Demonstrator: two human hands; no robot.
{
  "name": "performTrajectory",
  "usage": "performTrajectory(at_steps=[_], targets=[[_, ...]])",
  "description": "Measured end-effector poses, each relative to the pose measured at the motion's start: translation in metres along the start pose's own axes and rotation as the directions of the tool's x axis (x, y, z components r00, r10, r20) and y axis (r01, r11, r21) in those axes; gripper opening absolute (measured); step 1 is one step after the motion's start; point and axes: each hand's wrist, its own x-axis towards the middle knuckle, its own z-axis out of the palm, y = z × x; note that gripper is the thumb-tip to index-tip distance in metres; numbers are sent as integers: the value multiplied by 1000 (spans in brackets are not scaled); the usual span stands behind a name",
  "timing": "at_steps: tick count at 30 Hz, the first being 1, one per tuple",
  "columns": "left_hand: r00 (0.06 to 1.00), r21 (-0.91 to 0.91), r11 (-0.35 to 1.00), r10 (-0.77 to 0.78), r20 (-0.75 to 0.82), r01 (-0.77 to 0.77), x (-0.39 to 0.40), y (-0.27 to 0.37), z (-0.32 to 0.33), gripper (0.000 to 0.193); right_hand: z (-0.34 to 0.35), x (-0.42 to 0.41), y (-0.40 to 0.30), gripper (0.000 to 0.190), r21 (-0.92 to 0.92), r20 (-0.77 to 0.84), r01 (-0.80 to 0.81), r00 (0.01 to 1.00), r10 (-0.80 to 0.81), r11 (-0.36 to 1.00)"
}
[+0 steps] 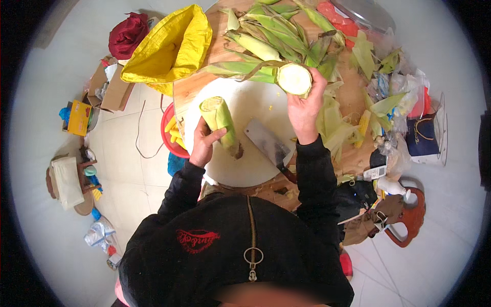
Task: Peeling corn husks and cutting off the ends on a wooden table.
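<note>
My left hand (207,142) grips an ear of corn in green husk (220,119), its cut end turned up, over a round white cutting board (215,169). In my right hand (308,103) is a cut corn piece (294,79) with a pale round face; long green husk leaves (241,71) extend to its left, though whether they belong to the same piece I cannot tell. Between my hands a cleaver (266,142) lies flat on the board, its dark handle pointing towards me. A few yellow kernels lie scattered near the board's upper right.
Unhusked corn ears (257,46) and husks are piled on the wooden table (349,99) beyond the board. A red basket (165,130) holding yellow corn stands at the left, below a yellow woven sack (168,46). Plastic bags (402,88) and a white remote control (374,172) lie at the right.
</note>
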Motion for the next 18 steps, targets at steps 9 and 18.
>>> performTrajectory(at_steps=[9, 18], targets=[[946, 219, 932, 241, 216, -288, 6, 27, 29, 69, -67, -7, 20, 41, -931, 160, 89, 971, 178, 353], [609, 499, 350, 425, 669, -793, 25, 23, 59, 70, -23, -93, 3, 55, 237, 796, -963, 119, 593, -126]])
